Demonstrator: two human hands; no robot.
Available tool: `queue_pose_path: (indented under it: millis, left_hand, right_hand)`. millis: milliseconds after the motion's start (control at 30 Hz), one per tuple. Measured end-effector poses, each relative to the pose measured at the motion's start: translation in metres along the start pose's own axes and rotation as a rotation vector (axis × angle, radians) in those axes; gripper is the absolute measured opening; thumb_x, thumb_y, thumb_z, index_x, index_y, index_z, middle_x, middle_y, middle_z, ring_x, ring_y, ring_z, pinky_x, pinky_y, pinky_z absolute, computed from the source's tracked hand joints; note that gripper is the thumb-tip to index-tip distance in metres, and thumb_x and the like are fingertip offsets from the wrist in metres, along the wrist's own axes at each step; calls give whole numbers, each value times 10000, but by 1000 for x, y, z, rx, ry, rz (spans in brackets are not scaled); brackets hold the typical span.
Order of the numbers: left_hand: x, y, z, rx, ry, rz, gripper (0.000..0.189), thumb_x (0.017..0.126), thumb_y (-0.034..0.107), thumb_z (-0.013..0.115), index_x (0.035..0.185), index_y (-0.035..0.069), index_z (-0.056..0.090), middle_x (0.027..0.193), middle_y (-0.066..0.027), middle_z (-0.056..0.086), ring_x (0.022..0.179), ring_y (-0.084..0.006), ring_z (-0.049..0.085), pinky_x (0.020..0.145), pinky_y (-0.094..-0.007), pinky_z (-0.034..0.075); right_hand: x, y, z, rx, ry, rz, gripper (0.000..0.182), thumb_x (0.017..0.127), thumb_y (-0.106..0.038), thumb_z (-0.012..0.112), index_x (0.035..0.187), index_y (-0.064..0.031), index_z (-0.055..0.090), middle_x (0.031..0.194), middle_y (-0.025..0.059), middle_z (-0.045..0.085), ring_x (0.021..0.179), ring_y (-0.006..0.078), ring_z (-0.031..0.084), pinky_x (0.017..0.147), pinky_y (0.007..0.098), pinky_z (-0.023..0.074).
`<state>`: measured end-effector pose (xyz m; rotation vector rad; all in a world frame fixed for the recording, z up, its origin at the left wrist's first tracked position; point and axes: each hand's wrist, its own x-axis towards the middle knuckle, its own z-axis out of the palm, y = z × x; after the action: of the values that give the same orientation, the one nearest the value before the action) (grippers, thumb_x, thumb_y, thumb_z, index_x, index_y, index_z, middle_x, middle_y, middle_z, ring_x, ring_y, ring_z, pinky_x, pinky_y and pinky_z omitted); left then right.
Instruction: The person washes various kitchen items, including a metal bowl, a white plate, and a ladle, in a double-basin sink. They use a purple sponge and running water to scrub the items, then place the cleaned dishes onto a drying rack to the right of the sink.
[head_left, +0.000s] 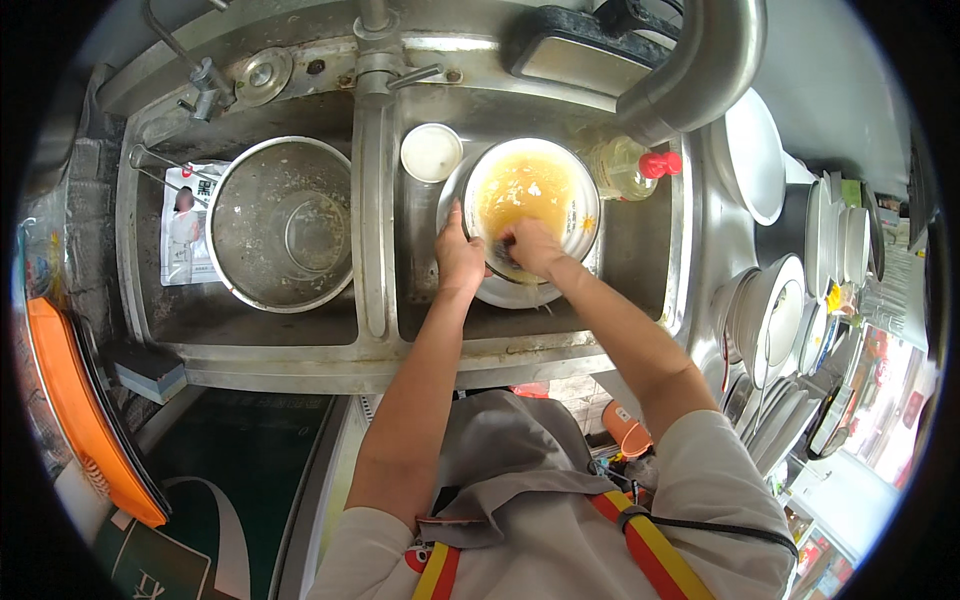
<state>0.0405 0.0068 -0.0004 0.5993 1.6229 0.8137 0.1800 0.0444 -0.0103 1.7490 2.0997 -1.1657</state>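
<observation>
In the right basin, a white bowl (589, 191) with a dark rim holds cloudy yellowish liquid (525, 176) with white foam. My left hand (459, 255) grips the bowl's left side, thumb over the rim. Inside, near the front wall, my right hand (534, 246) is closed around a dark, blurred scrubber (505, 253), partly covered by my fingers. A larger white dish (517, 296) shows beneath the bowl. Behind and left is a small white cup (432, 153). A clear bottle with a red cap (660, 165) lies close to the bowl's right side.
A large steel pot (251, 225) and a printed packet (184, 240) occupy the left basin. The divider (373, 225) carries the tap (379, 64). A thick metal pipe (701, 75) overhangs the right rear corner. Stacked bowls (772, 322) and plates line the right counter.
</observation>
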Motion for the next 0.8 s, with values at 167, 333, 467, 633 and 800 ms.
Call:
queue_pose_path:
  millis: [167,333,467,633,800]
  left_hand:
    - [-6,8,1,6,-14,-6,662,766,-100,471,1371,96,290,1255,-137,444,809,-246,614,418,-297,554]
    - [-9,12,-2,33,-43,-28,675,764,-105,469,1378,101,277,1258,-121,442,846,-236,604,426,-299,557]
    - [-6,7,-1,53,-43,8,681,759,-109,478,1378,93,275,1233,-123,455,826,-236,606,425,-300,551]
    - [-4,3,-4,72,-27,32,688,752,-112,489,1376,87,277,1213,-125,477,786,-235,612,427,-291,545]
    - [-10,14,-2,85,-45,18,673,760,-104,489,1373,85,286,1226,-123,470,759,-228,611,418,-288,533]
  right_hand:
    - [5,45,-19,-627,238,18,152,752,-48,541,879,0,608,940,123,584,837,281,612,686,346,526]
    - [38,39,-57,-694,661,-265,182,703,-47,553,885,-50,557,906,97,497,843,266,565,662,326,527]
    - [57,5,-49,-477,602,-583,215,686,-50,549,899,-79,558,916,103,528,873,264,554,722,320,506]
    - [44,-22,-37,-474,396,-950,193,658,-92,583,851,-84,590,903,61,528,901,215,543,771,298,498]
    - [61,-9,-64,-778,595,-989,148,644,-126,577,789,-101,598,876,26,513,876,197,517,747,295,484]
